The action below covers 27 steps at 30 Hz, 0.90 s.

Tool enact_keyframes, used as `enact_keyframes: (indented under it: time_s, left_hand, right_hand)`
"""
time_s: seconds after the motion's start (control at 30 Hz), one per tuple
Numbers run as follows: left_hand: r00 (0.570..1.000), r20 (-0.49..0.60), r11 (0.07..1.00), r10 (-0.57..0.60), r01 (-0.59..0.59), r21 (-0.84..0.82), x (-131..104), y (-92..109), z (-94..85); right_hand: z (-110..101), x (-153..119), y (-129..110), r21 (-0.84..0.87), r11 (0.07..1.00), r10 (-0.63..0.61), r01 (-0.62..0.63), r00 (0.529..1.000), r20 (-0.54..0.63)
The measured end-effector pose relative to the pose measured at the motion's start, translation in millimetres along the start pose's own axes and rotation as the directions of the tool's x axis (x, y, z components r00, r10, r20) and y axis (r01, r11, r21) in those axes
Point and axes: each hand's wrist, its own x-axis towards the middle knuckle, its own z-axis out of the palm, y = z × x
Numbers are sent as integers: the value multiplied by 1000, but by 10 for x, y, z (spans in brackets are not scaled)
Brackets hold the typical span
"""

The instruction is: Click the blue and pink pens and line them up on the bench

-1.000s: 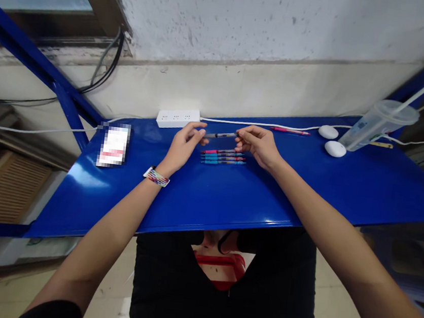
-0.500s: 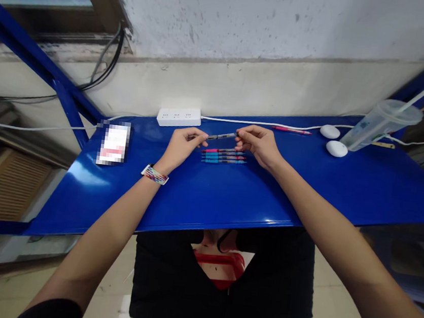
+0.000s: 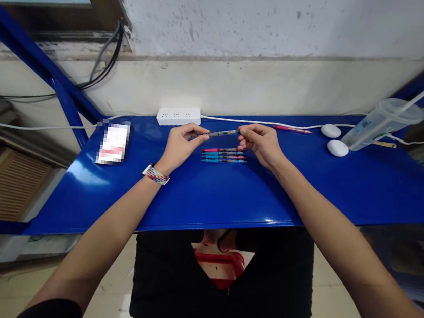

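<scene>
A dark grey pen [image 3: 223, 132] is held level by its two ends, one in each hand. My left hand [image 3: 183, 144] pinches its left end between thumb and fingers. At its other end, the fingertips of my right hand [image 3: 262, 143] close on the tip. Just below the pen, several pens with pink and blue grips [image 3: 223, 155] lie side by side on the blue table [image 3: 223, 196]. The fingers of my right hand are close to the right ends of that row.
Along the back edge sits a white power strip [image 3: 179, 116] with its cable. A pink pen [image 3: 292, 129], two white rounded objects [image 3: 337, 148] and a clear cup with a straw [image 3: 379, 124] stand or lie to the right. A blurred-out flat item [image 3: 113, 142] is at left.
Both hands have lifted slightly away from the row with the dark grey pen, and its tilt has changed a little. The row of pens stays where it was.
</scene>
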Motion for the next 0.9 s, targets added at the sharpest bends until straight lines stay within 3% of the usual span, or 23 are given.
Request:
enact_keyframes:
  time_s: [0.1,0.2,0.37,0.7,0.9]
  left_hand:
    - [1000,-26,999,2,-3,-34,13,-8,4]
    - [998,-69,996,3,-9,-89,33,-28,12]
    - [995,-102,994,-5,-6,-105,42,-50,26]
    - [996,-88,996,-19,12,-89,43,-67,41]
    - [991,-129,993,-24,8,-120,42,-61,68]
  right_hand:
    - [5,-6,-33,116,992,43,-47,998,43]
    - [3,-11,-75,231,955,162,-186,980,116]
    - [3,-34,-99,305,897,275,-321,944,184]
    - [19,-19,-5,429,851,241,-303,951,194]
    - [-10,-29,0,398,862,189,-313,928,320]
